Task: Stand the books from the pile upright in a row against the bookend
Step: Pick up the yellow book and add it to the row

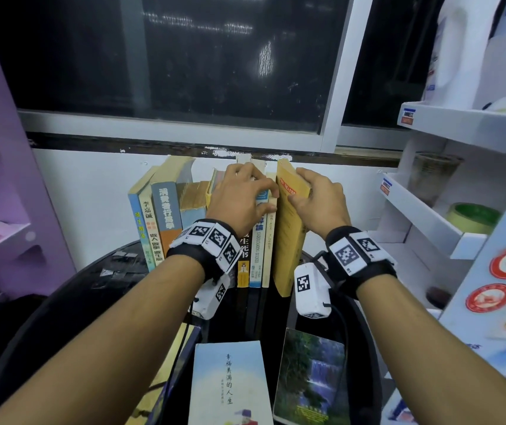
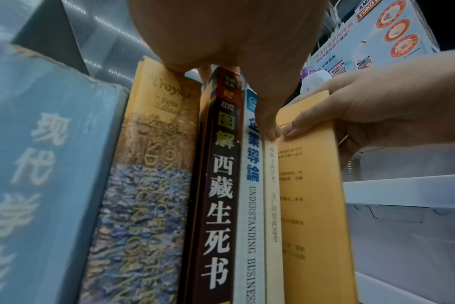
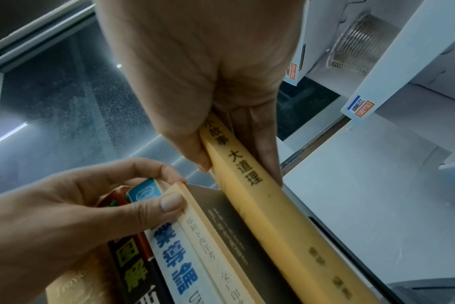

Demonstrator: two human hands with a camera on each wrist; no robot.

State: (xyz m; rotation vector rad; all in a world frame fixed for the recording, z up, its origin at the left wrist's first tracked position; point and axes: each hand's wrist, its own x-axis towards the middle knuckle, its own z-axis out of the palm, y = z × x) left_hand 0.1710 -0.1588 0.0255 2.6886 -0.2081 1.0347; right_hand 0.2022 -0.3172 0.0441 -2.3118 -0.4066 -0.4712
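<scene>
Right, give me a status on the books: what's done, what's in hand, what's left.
Done: a row of books already stands upright on the black table. In hand: the right hand grips the yellow book at the row's right end, still tilted away from it, while the left hand steadies the neighbouring spines. Left: at least two books, the pale blue one and the waterfall cover, lie flat in front. The bookend isn't discernible.

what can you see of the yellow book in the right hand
The yellow book is a paperback with dark characters down its spine. It stands at the right end of the row, top tilted away from the cream book, leaving a gap. The right hand grips its top, thumb on one cover, fingers on the other.
</scene>
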